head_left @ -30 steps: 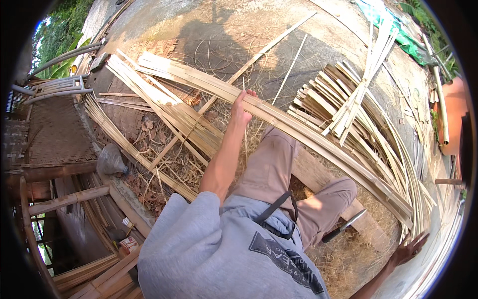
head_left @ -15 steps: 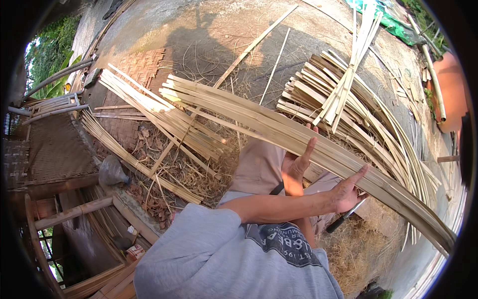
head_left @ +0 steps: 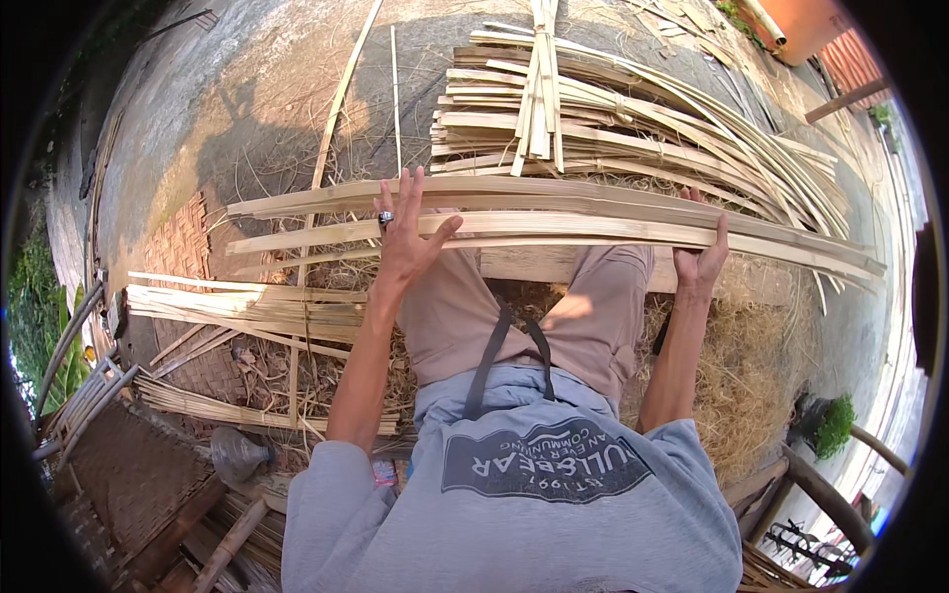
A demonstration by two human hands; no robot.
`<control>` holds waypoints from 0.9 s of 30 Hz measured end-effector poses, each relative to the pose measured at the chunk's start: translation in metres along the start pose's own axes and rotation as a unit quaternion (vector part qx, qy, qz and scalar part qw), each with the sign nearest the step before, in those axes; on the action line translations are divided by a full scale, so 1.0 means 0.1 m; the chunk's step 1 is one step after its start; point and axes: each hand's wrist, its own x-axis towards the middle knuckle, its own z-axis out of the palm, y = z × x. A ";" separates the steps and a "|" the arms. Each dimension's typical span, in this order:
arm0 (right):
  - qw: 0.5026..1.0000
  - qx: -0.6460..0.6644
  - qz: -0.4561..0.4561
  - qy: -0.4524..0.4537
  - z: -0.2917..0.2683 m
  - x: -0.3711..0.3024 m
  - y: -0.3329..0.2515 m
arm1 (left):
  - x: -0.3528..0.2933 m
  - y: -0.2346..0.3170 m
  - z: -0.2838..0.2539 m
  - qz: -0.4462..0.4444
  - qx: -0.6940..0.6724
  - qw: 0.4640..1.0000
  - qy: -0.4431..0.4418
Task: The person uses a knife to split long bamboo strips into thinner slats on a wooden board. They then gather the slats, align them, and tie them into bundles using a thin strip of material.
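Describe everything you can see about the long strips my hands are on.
The long strips are flat, thin and pale tan, bamboo-like in look, with smooth faces. They run crosswise beyond your knees, bowing slightly, separated at the left ends and closer together at the right. Your left hand lies across them, fingers extended; your right hand has its thumb in front, fingers behind.

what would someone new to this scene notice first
The long strips running across mid-picture, with the left grip at their left part and the right grip nearer their right end. Beyond them, top centre to right, lies a big pile of strips with a bundle crosswise on it. The grey shirt fills the bottom centre.
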 end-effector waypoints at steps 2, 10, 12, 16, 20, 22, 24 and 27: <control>0.998 0.043 0.018 -0.032 -0.25 0.27 -0.01 | 0.12 -0.07 0.18 0.078 0.190 0.977 -0.060; 0.997 0.037 0.043 0.044 -0.97 0.33 0.03 | -0.25 0.09 0.02 0.137 0.134 0.964 -0.184; 0.998 0.044 0.041 0.020 -1.12 0.46 0.05 | -0.40 0.09 0.20 0.141 0.089 0.976 -0.141; 0.992 -0.055 -0.025 0.108 -1.36 0.69 0.14 | -0.45 0.35 0.25 0.164 0.115 0.974 -0.109; 0.685 -0.548 -0.305 0.370 -1.01 0.46 0.44 | -0.54 0.36 0.27 0.150 0.158 0.971 -0.101; 0.678 -0.637 -0.357 0.082 -0.53 0.01 0.58 | -0.57 0.38 0.29 0.143 0.169 0.971 -0.091; 0.583 -0.773 -0.219 -0.122 -0.29 -0.29 0.80 | -0.61 0.38 0.27 0.148 0.174 0.969 -0.092; 0.570 -0.772 -0.237 -0.154 -0.30 -0.34 1.16 | -0.53 0.42 0.28 0.161 0.165 0.969 -0.089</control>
